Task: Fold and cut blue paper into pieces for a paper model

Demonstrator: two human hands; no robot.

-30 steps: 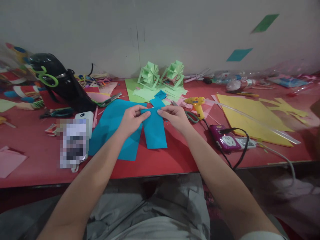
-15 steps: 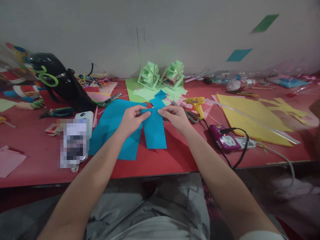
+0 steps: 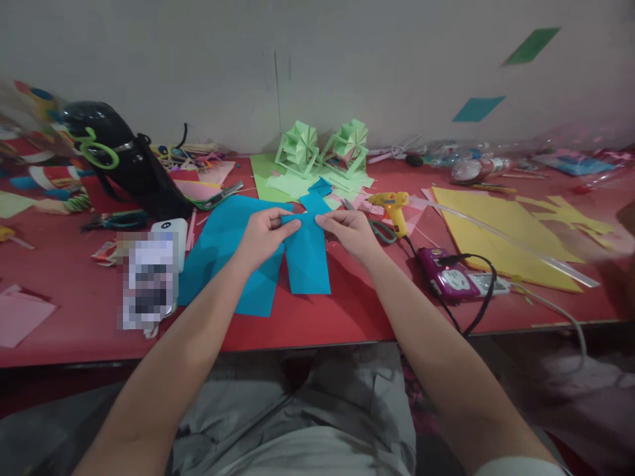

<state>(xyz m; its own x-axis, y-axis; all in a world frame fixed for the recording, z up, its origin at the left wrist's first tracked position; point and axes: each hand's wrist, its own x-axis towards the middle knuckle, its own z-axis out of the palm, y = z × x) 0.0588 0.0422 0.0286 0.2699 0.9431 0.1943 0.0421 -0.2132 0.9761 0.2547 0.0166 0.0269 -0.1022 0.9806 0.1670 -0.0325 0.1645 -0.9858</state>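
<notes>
A narrow blue paper strip hangs between my hands, its lower end toward the front edge of the red table. My left hand pinches its upper left corner between thumb and fingers. At the upper right corner, my right hand grips it the same way. A larger blue sheet lies flat to the left, partly under my left hand and forearm. Just beyond the strip are a smaller blue piece and a folded dark blue piece.
Two pale green paper models stand by the wall. A yellow glue gun, scissors and a purple power socket are on the right, near yellow sheets. A phone and black case are left.
The view has shifted slightly. Both hands keep their pinch on the strip, whose top edge looks slightly less folded toward me.
</notes>
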